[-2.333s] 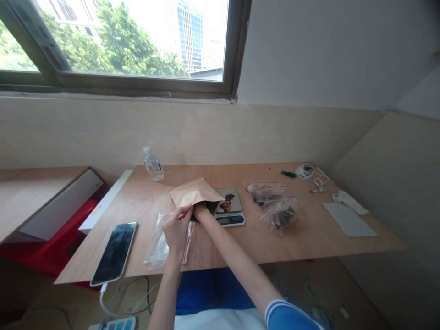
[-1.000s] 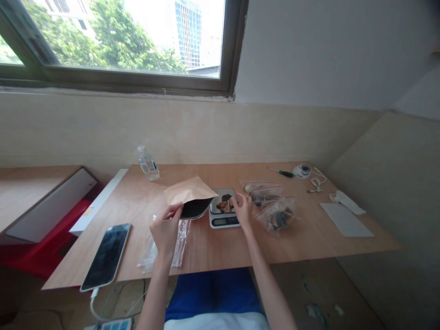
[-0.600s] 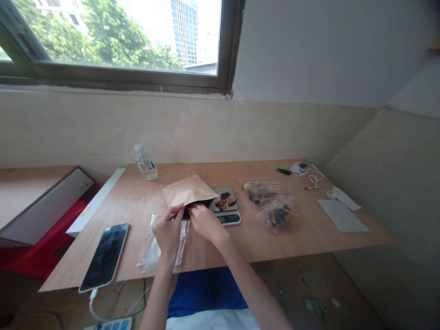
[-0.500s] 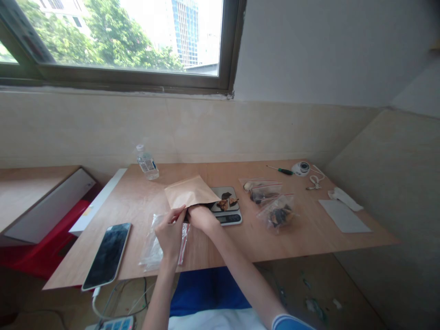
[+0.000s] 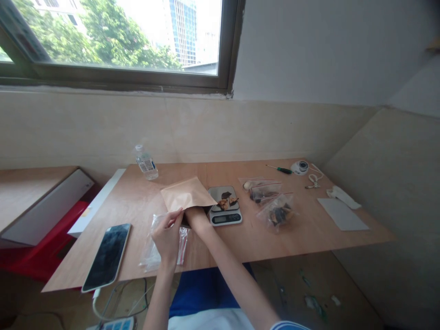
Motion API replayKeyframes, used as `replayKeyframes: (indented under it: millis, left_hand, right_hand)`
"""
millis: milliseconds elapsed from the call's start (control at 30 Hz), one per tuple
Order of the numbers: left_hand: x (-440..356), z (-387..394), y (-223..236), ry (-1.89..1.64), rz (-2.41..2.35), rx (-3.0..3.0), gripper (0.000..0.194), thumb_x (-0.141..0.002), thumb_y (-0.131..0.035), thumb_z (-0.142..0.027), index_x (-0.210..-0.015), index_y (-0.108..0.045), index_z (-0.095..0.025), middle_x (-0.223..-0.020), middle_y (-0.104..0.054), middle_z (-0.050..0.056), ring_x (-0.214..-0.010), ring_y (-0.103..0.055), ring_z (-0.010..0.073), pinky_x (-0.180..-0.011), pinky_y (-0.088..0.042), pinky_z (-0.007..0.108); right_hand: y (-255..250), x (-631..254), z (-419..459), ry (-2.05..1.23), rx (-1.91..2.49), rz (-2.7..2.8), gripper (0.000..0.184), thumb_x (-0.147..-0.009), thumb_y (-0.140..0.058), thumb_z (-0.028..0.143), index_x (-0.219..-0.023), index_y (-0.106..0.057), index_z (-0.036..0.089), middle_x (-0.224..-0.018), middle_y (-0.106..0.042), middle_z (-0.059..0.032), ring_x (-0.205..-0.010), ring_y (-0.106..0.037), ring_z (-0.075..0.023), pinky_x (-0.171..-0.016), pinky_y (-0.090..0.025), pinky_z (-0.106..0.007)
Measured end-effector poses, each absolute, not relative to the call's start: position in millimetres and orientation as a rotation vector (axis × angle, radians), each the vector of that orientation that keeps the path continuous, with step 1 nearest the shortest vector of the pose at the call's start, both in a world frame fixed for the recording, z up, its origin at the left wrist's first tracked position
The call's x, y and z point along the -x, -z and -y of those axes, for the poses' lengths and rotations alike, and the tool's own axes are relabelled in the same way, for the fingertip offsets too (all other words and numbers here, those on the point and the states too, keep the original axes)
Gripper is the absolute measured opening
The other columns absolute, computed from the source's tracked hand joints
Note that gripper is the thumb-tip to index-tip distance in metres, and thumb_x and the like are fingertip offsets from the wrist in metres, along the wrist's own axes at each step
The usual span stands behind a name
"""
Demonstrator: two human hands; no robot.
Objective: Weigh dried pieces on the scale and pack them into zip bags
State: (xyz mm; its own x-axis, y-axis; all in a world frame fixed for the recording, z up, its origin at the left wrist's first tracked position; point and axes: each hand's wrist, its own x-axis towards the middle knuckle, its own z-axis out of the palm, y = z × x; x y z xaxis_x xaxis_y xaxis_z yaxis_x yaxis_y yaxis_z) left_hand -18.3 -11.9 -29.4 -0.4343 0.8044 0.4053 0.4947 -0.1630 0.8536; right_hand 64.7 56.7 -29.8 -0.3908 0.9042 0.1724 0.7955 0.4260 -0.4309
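My left hand (image 5: 168, 233) pinches the near edge of a brown paper bag (image 5: 187, 193), holding its mouth toward me. Inside that mouth is my right hand (image 5: 195, 217); its fingers are hidden by the bag, and only the back of the hand and wrist show. Just right of the bag sits a small digital kitchen scale (image 5: 227, 219), with dried brown pieces (image 5: 227, 201) on its plate. Clear zip bags (image 5: 153, 250) with red strips lie beneath my left hand.
Filled zip bags (image 5: 279, 213) of dark dried pieces lie right of the scale. A phone (image 5: 108, 256) with a cable is at the front left, a water bottle (image 5: 147, 166) behind. A screwdriver (image 5: 283, 170), white camera (image 5: 300, 167) and white paper (image 5: 343, 214) are at right.
The paper bag has shifted slightly left, showing more of the scale and its display. My right hand has gone deeper into the bag; my left hand keeps its pinch.
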Motion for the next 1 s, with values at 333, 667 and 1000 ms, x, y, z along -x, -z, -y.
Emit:
replayKeyframes:
  millis: [333, 667, 1000]
  left_hand:
    - [20, 8, 22, -1.58, -1.882, -1.53, 0.022, -0.076, -0.063, -0.042, -0.084, -0.073, -0.025, -0.079, -0.074, -0.002, -0.072, -0.069, 0.0181, -0.065, -0.049, 0.025]
    - [15, 3, 17, -1.57, -1.886, -1.532, 0.022, -0.076, -0.062, -0.043, -0.085, -0.072, -0.026, -0.082, -0.074, -0.001, -0.072, -0.07, 0.0186, -0.065, -0.051, 0.025]
    - [16, -22, 2, -1.63, -1.955, -1.458, 0.018, -0.076, -0.063, -0.04, -0.084, -0.073, -0.026, -0.077, -0.073, -0.002, -0.074, -0.07, 0.019, -0.066, -0.048, 0.024]
  right_hand:
    - [11, -110, -13, -0.389, 1.312, 2.25, 0.021, -0.088, -0.052, 0.013, -0.101, -0.066, 0.022, -0.109, -0.065, -0.0059, -0.106, -0.056, -0.0208, -0.092, -0.04, -0.032]
    - [13, -123, 3, -0.587, 0.946, 1.665, 0.011, -0.084, -0.06, 0.023, -0.092, -0.069, 0.025, -0.109, -0.065, -0.0047, -0.109, -0.056, -0.0183, -0.097, -0.042, -0.036]
    - [23, -175, -28, -0.922, 0.998, 1.0, 0.023, -0.077, -0.065, 0.033, -0.095, -0.064, 0.019, -0.107, -0.069, -0.009, -0.099, -0.064, -0.02, -0.086, -0.051, -0.036]
